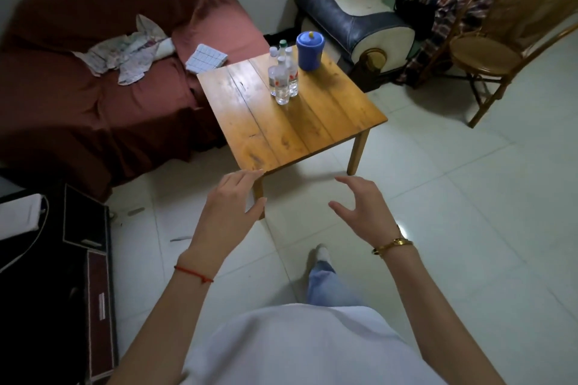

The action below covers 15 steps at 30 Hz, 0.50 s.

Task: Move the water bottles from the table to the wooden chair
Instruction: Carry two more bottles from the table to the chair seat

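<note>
Because the water bottles (283,75) stood bunched together, touching, on the far part of the table (300,131) beside a blue container (309,51), I judged that grabbing one could topple its neighbours. Her left hand (230,203) and right hand (362,206) hung spread and empty, well short of them; the wooden chair (497,40) waited apart. The red labels were unreadable.

**Dim Room, Soft Focus**

The room was dim and evenly lit. The wooden counter (281,122) showed a pale sheen, and a small glare spot lay on the white tiled floor (469,197). Edges bowed from wide-angle distortion; details looked soft.
</note>
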Available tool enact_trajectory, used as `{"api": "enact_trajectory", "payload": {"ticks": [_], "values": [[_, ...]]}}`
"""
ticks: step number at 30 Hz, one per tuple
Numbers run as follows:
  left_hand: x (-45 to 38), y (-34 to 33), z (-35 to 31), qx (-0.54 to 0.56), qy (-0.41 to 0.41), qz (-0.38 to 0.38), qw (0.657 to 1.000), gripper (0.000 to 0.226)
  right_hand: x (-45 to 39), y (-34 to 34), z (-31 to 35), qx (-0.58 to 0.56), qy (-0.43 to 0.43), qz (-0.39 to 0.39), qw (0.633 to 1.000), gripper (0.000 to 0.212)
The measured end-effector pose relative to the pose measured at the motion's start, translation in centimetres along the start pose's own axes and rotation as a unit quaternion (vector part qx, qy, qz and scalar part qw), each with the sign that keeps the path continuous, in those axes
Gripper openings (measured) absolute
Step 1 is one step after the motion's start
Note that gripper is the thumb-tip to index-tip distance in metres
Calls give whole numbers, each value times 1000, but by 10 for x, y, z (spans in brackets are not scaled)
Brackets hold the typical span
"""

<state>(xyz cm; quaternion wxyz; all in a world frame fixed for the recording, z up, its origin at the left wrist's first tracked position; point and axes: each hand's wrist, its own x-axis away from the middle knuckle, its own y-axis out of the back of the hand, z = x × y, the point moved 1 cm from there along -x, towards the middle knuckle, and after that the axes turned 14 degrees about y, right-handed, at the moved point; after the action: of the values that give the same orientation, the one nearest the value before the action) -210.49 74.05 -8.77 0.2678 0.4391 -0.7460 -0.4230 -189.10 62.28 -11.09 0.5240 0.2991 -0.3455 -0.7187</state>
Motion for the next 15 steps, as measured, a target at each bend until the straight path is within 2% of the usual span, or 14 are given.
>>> {"api": "enact_trajectory", "payload": {"ticks": [8,15], "values": [[-120,-31,-68,10,17,-15,1000,44,-111,62,-82,13,31,13,999,52],[-192,-47,-103,14,37,-21,999,48,-192,84,-126,11,53,29,998,54]]}}
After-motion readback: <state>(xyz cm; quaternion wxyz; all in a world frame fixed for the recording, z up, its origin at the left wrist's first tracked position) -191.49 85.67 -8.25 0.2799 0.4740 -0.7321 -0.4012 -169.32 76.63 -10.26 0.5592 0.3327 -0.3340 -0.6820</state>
